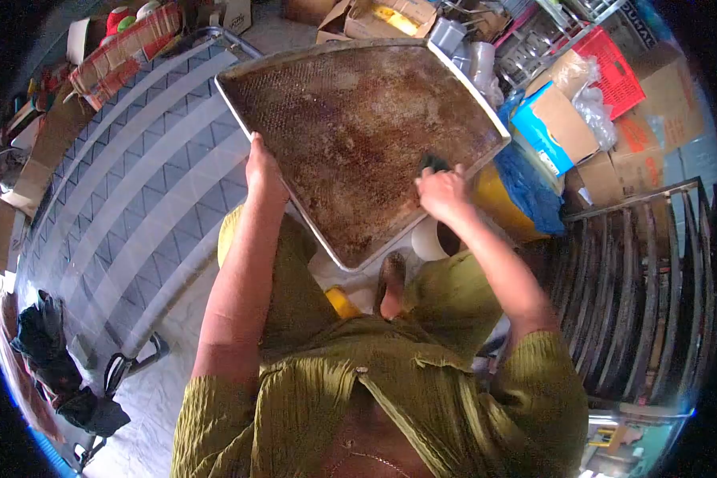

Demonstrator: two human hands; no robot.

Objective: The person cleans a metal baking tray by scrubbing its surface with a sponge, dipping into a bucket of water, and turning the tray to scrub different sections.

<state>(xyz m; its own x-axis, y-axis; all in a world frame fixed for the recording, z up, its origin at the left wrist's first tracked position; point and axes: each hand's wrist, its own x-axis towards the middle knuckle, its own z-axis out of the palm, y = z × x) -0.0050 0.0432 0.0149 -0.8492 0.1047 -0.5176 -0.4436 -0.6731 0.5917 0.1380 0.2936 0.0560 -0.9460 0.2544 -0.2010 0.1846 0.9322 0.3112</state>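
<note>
A large shallow metal tray (350,119) with a pale rim and a brown-stained, finely dimpled inside tilts in front of me. My left hand (264,171) is closed on its left rim, thumb over the edge. Toward the tray's right side, my right hand (444,191) has its fingers bent around a dark green scouring pad (432,162), pressed to the stained surface. Most of the pad is hidden behind the fingers.
A folding bed with grey stripes (143,151) stands on the left. On the right are a slatted dark rack (629,295), a yellow container (502,199) with blue plastic, a blue-and-brown box (554,127) and a red crate (611,72). An open carton (390,17) sits beyond the tray.
</note>
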